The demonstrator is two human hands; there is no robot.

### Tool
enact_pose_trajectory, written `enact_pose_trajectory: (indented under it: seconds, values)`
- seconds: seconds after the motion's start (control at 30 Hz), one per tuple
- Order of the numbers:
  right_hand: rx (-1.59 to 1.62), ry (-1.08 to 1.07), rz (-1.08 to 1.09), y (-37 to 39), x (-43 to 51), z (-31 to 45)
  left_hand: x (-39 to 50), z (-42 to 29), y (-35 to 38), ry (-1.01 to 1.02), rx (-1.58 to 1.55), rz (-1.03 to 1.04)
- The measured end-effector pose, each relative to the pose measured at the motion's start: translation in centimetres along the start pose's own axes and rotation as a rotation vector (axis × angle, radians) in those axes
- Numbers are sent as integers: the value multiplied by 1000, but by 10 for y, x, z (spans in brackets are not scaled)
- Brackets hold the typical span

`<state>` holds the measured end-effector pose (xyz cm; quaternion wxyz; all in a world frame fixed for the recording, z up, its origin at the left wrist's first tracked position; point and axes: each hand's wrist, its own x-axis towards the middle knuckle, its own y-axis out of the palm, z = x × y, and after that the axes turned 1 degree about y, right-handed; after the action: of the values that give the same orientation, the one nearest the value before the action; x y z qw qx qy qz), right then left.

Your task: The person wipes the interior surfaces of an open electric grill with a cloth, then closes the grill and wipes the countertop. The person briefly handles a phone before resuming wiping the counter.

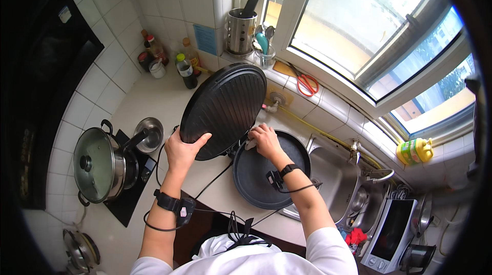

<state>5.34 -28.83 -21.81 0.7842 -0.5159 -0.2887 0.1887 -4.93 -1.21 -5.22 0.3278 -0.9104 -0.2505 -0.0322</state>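
A round black electric griddle stands opened on the counter before me. Its ridged lid plate (226,110) is tilted up, and my left hand (184,148) grips the lid's lower left rim with the thumb over the plate. The flat lower pan (265,183) lies to the right, its edge reaching over the sink's side. Over the pan's far left rim, near the hinge, my right hand (264,140) presses a small pale cloth (250,143) held under its fingers. Most of the cloth is hidden by the hand.
On the left, a lidded steel pot (96,163) stands on a black cooktop (127,206), by a small steel pan (150,135). A double sink (334,171) adjoins the griddle. Bottles (186,71) stand at the back; red-handled scissors (307,85) lie on the sill. Cables hang from both wrists.
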Motion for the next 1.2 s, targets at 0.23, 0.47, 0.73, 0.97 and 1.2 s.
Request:
enact_pose_trajectory:
  seconds: [0.23, 0.47, 0.73, 0.97, 1.2]
  values:
    - [-296, 358, 111, -14, -6, -39, 1, -4, -3, -9, 55, 6]
    - [-41, 94, -39, 3, -12, -12, -1, -7, -2, -42, 15, 15]
    - [-202, 475, 36, -9, -25, -54, 0, -7, -1, -8, 26, 7]
    - [-236, 983, 101, -56, -101, -67, -2, -6, 1, -5, 94, -29]
    - [-48, 1339, 191, -81, -199, 3, -2, -2, 3, 6, 83, -32]
